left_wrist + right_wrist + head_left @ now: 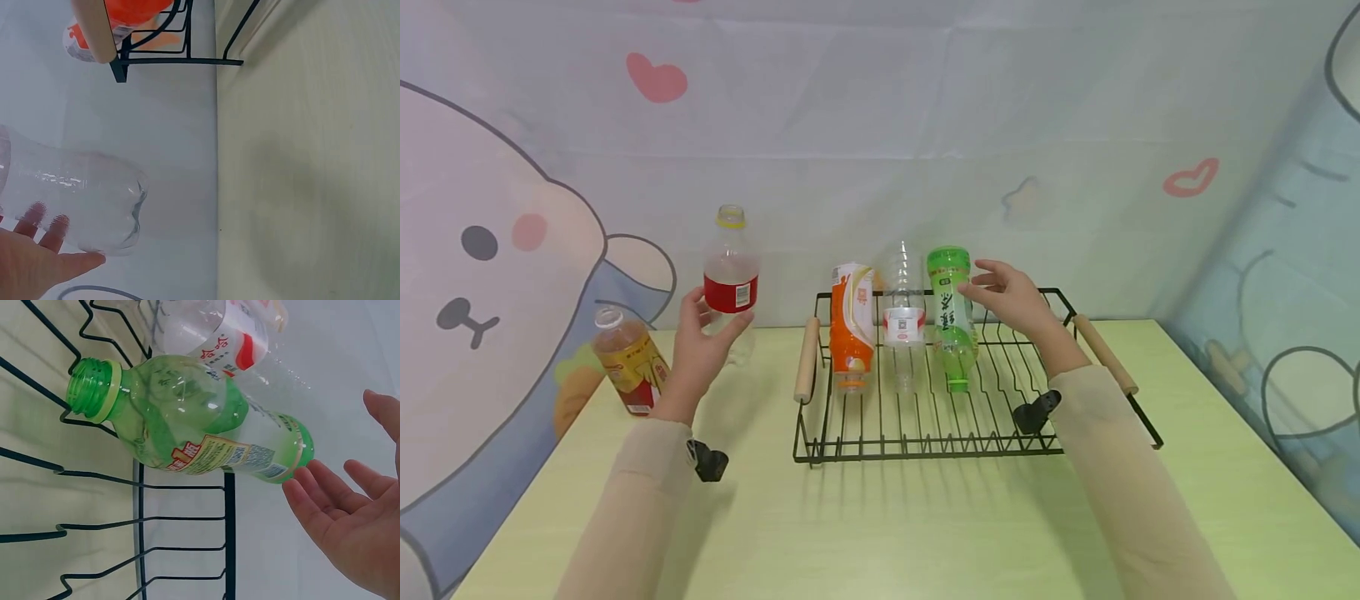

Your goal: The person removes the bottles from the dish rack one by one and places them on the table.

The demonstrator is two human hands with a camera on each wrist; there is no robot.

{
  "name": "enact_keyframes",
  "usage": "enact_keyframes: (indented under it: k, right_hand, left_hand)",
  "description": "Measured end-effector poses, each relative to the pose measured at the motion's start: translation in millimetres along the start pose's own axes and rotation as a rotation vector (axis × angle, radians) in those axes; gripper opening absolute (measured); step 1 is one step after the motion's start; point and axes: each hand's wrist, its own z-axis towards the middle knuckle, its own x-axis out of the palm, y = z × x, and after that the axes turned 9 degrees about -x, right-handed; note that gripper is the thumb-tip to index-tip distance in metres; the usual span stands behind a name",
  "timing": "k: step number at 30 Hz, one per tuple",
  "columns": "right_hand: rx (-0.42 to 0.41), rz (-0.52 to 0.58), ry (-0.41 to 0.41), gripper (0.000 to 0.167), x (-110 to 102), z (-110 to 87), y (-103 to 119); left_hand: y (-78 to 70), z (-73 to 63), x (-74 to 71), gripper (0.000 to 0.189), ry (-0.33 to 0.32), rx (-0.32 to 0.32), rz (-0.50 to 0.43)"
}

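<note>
My left hand point(709, 342) grips a clear plastic bottle point(731, 262) with a red label and a yellow neck ring. It is held upright above the table; the left wrist view shows its clear base point(109, 206) with thumb and fingertips around it. Beside a green bottle point(951, 312), my right hand point(1011, 296) has its fingers spread, fingertips right at the bottle's upturned base point(306, 447). The green bottle stands neck down in a black wire rack point(910, 446). Left of it in the rack are a clear bottle point(904, 325) and an orange-and-white bottle point(852, 321), both also neck down.
A bottle with a yellow and red label point(631, 362) leans at the table's left edge. The rack has wooden handles point(807, 358) at both sides. Behind the table point(880, 533) hangs a printed cloth point(865, 125).
</note>
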Motion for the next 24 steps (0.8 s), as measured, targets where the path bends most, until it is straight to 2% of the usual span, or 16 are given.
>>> enact_keyframes:
  k: [10,19,24]
  right_hand:
    - [0.072,0.140,-0.013,0.076,4.1,3.3,-13.7]
    - [0.100,0.124,-0.002,0.078,10.2,7.4,-22.3]
    - [0.100,0.112,0.025,0.077,13.6,6.3,-22.2]
  left_hand:
    - [16.4,9.1,-0.4,0.083,-0.091,-0.107,-0.069]
    - [30.0,13.7,0.5,0.084,-0.159,-0.198,-0.112]
    - [36.9,13.9,0.6,0.084,-0.172,-0.252,-0.137]
